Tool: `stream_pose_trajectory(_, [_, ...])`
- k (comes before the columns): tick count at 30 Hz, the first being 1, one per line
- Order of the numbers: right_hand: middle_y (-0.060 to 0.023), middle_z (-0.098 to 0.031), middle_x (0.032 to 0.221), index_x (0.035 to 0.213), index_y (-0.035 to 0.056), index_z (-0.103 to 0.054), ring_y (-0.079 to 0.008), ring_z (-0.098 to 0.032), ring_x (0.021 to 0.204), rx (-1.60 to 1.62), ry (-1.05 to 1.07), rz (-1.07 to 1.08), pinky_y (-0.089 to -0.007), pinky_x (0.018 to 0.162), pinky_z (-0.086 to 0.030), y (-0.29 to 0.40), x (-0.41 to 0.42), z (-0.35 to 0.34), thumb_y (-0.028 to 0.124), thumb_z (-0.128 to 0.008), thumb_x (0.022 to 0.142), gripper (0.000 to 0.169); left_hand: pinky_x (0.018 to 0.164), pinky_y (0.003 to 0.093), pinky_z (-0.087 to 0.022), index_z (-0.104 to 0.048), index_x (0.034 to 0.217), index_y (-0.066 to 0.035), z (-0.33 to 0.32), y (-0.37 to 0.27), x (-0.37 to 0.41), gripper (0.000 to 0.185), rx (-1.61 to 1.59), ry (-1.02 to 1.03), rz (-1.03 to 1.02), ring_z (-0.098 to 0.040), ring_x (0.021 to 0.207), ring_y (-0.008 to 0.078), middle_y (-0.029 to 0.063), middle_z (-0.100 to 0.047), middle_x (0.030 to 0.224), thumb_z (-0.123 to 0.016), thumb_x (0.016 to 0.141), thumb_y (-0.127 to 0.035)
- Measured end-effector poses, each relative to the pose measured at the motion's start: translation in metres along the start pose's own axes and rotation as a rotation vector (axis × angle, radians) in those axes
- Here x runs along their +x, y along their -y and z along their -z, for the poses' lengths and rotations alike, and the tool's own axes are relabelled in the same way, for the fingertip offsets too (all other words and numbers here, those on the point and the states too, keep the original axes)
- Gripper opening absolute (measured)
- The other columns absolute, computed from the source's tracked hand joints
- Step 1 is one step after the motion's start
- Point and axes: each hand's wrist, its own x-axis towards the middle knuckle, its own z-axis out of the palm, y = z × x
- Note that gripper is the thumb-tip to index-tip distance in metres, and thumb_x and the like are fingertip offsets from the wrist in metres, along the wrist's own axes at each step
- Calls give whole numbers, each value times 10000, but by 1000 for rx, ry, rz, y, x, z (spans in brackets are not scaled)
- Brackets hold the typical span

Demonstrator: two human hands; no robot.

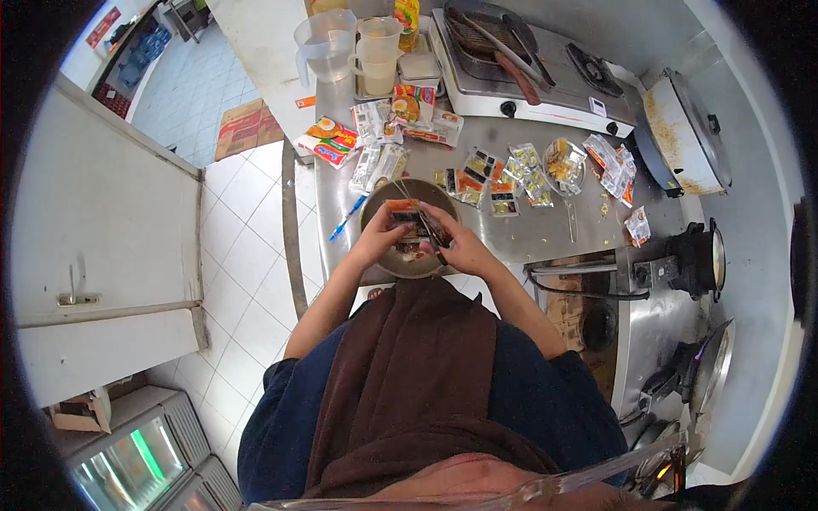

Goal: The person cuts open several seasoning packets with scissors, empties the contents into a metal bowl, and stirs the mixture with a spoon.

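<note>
Both hands are over a round bowl (376, 255) at the near edge of the steel counter. In my left hand (377, 237) is a seasoning sachet strip (404, 205) with orange and black panels. My right hand (465, 248) grips a slim metal tool with a dark handle (438, 250), seemingly scissors, its blades against the sachets. My fingers hide part of both. Dark sauce and white powder (409, 252) lie in the bowl. Beyond it are more sachets (476, 175), and a blue pen (348, 217) lies to its left.
Instant noodle packets (415, 105) lie behind the bowl, near plastic measuring jugs (326, 45). A gas stove (511, 108) holds a grill pan (489, 38). To the right are a small sachet-filled bowl (565, 167), torn wrappers (610, 169) and a large pot (687, 134).
</note>
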Motion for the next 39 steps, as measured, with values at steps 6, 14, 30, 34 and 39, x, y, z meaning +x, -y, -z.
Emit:
stream_pose_trajectory(6, [-126,-584,1081,1320,228,-344,-252,-593,945,-25,51,0,-340,810,-450,18,-2,11,307,-677,762,655,805,271,-459,-371,1190,-30,8,2,4,381,76,37,-34,-540,955,135,68,-499,1108,-529,844,-10])
stream_pose_trajectory(14, [-69,-510,1183,1342,148,-323,-158,-534,996,67,100,34,-300,872,-407,6,2,19,213,-659,794,646,939,334,-346,-403,1160,-9,7,-41,8,369,626,93,-166,-469,1080,238,141,-501,1100,-527,813,-17])
stream_pose_trajectory(30, [7,-514,867,1344,146,-322,-88,-469,788,318,92,77,-242,729,-397,-11,-3,28,155,-638,814,617,843,426,-368,-418,1019,14,-5,-56,14,258,1147,122,-314,-458,941,388,216,-484,953,-496,774,-7])
stream_pose_trajectory(34, [-30,-504,1098,1338,144,-330,-125,-496,949,333,40,135,-273,827,-407,-19,1,31,83,-620,806,609,874,428,-358,-438,1023,-3,-12,-57,13,283,1228,75,-336,-467,965,365,191,-499,957,-487,745,2])
stream_pose_trajectory(39, [-46,-554,1073,1349,124,-299,-122,-532,951,296,-154,24,-260,777,-427,-61,-6,86,-23,-548,814,608,895,436,-346,-493,1002,-28,-3,-55,9,250,1410,26,-328,-484,990,320,146,-522,961,-477,753,-20])
